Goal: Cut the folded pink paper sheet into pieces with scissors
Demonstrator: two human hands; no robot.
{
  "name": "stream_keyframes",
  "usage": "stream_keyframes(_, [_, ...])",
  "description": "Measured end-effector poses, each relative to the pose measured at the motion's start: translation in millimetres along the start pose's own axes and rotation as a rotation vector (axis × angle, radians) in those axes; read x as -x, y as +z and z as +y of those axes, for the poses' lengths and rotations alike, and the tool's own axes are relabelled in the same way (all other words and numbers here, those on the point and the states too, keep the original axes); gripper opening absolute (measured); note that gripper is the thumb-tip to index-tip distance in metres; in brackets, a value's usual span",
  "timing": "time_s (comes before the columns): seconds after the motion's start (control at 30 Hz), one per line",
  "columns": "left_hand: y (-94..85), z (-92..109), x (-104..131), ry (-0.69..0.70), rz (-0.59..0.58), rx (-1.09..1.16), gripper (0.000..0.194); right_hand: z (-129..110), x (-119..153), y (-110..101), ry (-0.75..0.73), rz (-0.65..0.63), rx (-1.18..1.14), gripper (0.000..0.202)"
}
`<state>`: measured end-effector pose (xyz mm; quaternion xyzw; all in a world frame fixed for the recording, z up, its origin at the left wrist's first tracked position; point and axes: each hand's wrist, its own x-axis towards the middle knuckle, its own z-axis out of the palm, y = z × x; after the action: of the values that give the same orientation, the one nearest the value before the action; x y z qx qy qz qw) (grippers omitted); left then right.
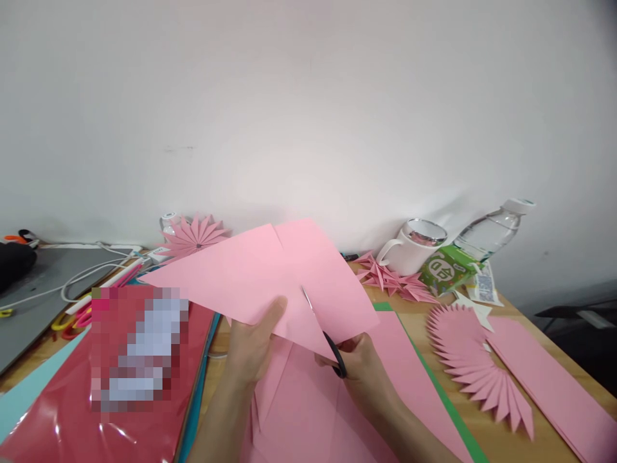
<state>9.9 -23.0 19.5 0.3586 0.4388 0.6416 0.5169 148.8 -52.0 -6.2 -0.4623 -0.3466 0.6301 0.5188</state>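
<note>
- Around us are a red package (144, 431), a white mug (407, 258) and a pleated pink fan (465, 354); the pink sheet (250, 276) hides one scissor blade.
- We read "哈" on the green packet (448, 270).
- Over pink paper (299, 411), our scissors (333, 354) point away and leftward lengthwise.
- Our left hand (250, 347) pinches the sheet; our right hand (359, 366) grips the black scissor handles.

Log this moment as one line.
left hand: holds pink sheet | right hand: holds scissors at sheet's near edge | back right: mug, bottle
</note>
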Motion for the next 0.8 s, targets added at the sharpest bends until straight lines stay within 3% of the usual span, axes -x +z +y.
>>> stream_keyframes(0.37, [-1.1, -1, -1, -0.001, 0.014, 0.017, 0.062, -11, 1, 9, -0.064, -0.014, -0.021, 0.014])
stream_keyframes(0.8, [-0.3, 0, 0, 0.002, 0.01, 0.023, 0.062, -4, 0, 5, -0.056, 0.003, 0.002, 0.011])
